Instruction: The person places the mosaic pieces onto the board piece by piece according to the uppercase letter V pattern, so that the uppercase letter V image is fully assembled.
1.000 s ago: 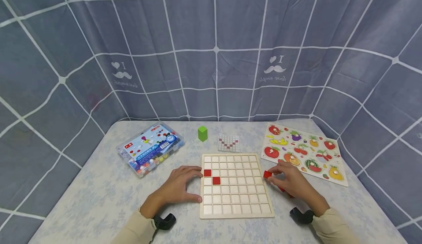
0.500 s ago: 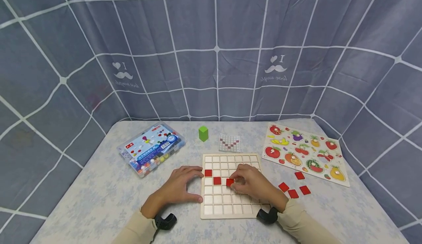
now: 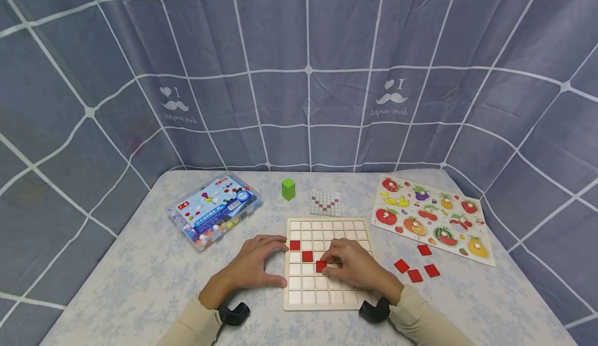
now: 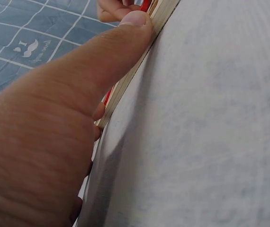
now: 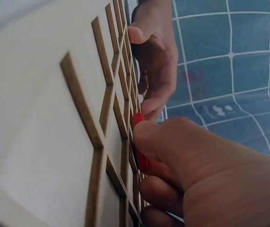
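Note:
My right hand pinches a square red tile between thumb and fingers, low over a pale wooden grid board. In the right wrist view this tile is tilted on edge near the grid ridges. Two more red tiles, an upper one and a lower one, lie in cells at the left, stepping down diagonally. My left hand rests beside the board's left edge, thumb and fingers spread; its thumb touches the edge in the left wrist view.
Several loose red tiles lie right of the board. Behind it are a pattern card and a green block. A fruit puzzle board lies at the right, a clear plastic case at the left.
My right hand has carried a red tile leftward from the loose ones onto the board, then lowered it slightly nearer me. The left hand has stayed put.

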{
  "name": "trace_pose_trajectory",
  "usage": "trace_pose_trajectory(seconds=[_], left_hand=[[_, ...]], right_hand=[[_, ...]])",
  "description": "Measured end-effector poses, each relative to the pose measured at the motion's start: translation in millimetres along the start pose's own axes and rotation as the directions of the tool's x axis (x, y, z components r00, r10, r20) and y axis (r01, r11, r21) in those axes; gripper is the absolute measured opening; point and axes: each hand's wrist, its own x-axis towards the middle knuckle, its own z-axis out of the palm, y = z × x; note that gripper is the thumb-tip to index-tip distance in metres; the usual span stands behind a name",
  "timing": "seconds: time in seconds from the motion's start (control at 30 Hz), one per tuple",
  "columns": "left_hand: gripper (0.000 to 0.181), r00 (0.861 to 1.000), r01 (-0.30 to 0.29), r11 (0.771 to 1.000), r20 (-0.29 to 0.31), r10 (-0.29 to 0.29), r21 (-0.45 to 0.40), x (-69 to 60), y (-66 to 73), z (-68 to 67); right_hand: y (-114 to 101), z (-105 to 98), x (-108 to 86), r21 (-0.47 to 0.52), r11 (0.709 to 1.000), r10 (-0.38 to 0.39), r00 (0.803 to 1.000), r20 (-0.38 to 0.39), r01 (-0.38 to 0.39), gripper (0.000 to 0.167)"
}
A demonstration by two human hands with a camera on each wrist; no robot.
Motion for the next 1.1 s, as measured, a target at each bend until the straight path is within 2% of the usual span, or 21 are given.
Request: trace_pose_trajectory(seconds=[0.23, 0.5, 0.8, 1.1], left_hand=[[0.073, 1.0, 0.009, 1.0, 0.005, -0.009, -0.003, -0.1, 0.4, 0.0], [0.073, 1.0, 0.012, 1.0, 0.007, -0.012, -0.01, -0.1, 1.3, -0.5], [0.073, 1.0, 0.008, 1.0, 0.004, -0.008, -0.014, -0.6, 3.1, -1.4], [0.072, 1.0, 0.005, 1.0, -0.001, -0.005, -0.003, -0.9, 2.8, -1.6]], right_hand=[[1.7, 2.5, -0.2, -0.01, 1.0, -0.024, 0.999, -0.022, 0.023, 0.014], [2.1, 3.4, 0.2, 0.061, 0.998, -0.014, 0.999, -0.033, 0.016, 0.014], [3.9, 5.4, 1.1, 0.086, 0.996, -0.02, 0.999, -0.045, 0.024, 0.013], [3.8, 3.4, 2.4, 0.115, 0.993, -0.003, 1.0, -0.016, 0.005, 0.01]])
